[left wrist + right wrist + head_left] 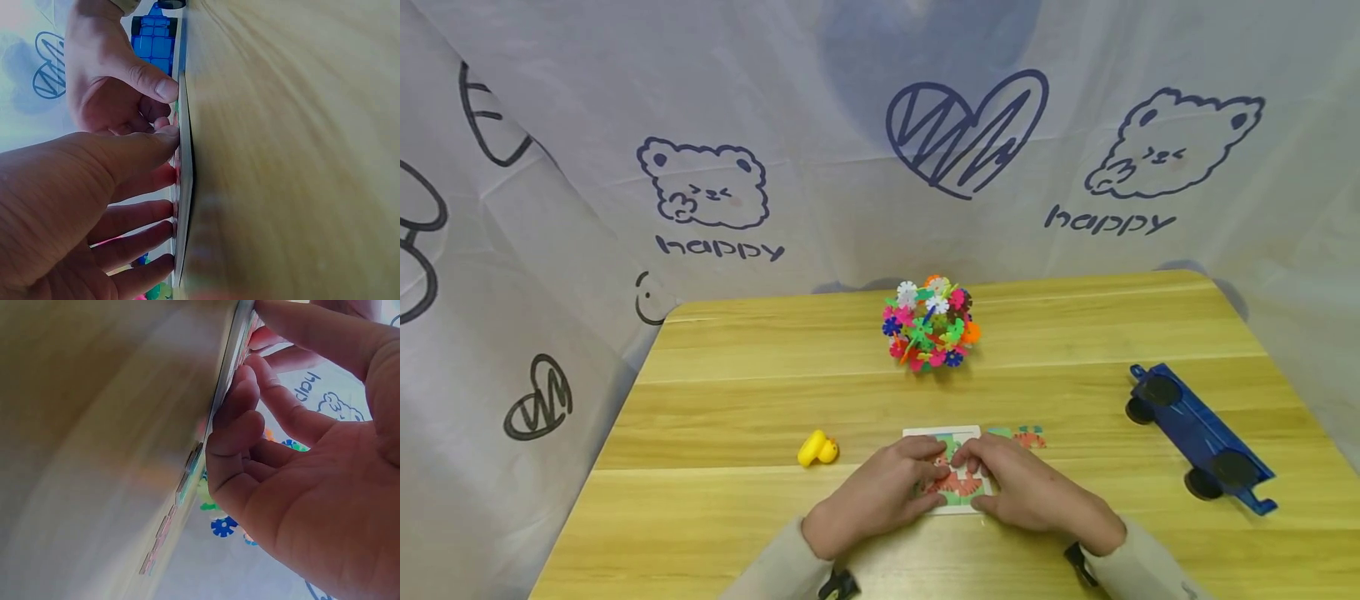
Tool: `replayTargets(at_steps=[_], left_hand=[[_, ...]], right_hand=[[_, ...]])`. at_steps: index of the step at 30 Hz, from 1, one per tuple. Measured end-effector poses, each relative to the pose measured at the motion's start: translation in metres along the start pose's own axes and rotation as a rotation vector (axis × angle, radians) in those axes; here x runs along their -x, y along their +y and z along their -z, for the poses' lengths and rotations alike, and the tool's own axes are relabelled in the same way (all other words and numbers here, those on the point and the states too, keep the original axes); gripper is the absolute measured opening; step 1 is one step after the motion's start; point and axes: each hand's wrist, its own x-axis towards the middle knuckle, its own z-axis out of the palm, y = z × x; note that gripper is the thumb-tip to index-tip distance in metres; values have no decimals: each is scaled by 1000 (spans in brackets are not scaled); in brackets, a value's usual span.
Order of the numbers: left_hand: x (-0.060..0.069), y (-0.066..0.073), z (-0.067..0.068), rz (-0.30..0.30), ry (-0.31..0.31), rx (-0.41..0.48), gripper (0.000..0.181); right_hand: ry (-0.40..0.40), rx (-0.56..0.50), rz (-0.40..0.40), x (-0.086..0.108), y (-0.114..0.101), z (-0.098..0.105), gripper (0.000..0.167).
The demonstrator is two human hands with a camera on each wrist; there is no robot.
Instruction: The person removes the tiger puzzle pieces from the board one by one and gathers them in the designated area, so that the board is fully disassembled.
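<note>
A small jigsaw puzzle in a white frame (921, 432) lies on the table, with a red and green picture partly covered by fingers. My left hand (887, 487) rests its fingertips on the puzzle's left part; in the left wrist view the left hand (81, 206) has its fingers spread and fairly straight against it. From the other side, my right hand (1030, 483) touches the puzzle with its fingertips. The right wrist view shows the right hand (312, 481) with its outer fingers bent; no piece shows between them. Loose puzzle pieces (1030, 437) lie just past the right hand.
A yellow toy duck (817, 449) sits left of the puzzle. Behind is a ball of colourful snowflake-shaped plastic pieces (931, 325). To the right, a blue toy vehicle (1206, 437) with black wheels lies on its side. White printed cloth (842, 192) hangs behind the wooden table (737, 417).
</note>
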Motion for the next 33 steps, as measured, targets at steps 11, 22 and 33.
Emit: replayTargets(at_steps=[11, 22, 33], left_hand=[[0, 1, 0, 7, -3, 6, 33], [1, 1, 0, 4, -8, 13, 33], [0, 2, 0, 3, -15, 5, 37]], right_hand=[[48, 23, 83, -3, 17, -8, 31], [-3, 15, -20, 0, -4, 1, 42], [-18, -115, 39, -1, 1, 5, 34]])
